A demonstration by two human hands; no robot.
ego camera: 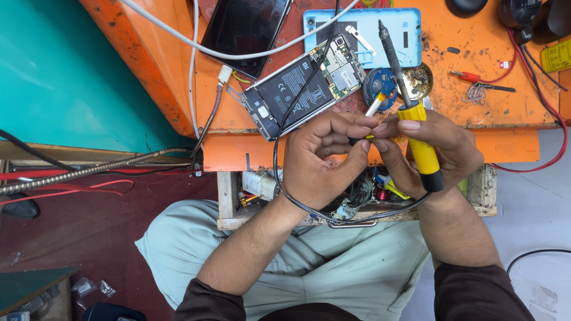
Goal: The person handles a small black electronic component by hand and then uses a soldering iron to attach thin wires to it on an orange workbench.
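Fingers of both hands meet at the centre of the frame, just below the front edge of an orange counter [505, 89]. The right hand [431, 156] is clenched around the yellow handle of a soldering iron [416, 134], whose dark metal tip points up and slightly left over the counter. The left hand [321, 157] pinches a small white and yellow object [376, 106] between thumb and fingertips, pressed against the right hand's fingertips; what this object is cannot be told. The iron's black cord [279, 172] loops around the left wrist and under both hands.

Just above the fingers, on the counter, lies an opened phone [300, 89] with its battery and circuit board showing, tilted diagonally. A light blue back cover [410, 32] lies at upper centre, a round blue tin [380, 83] just beside the iron's shaft. Bare orange surface stretches toward the upper right, bordered by red wires [547, 113]. Below the counter edge a wooden tray [229, 196] of small parts sits over the person's lap.
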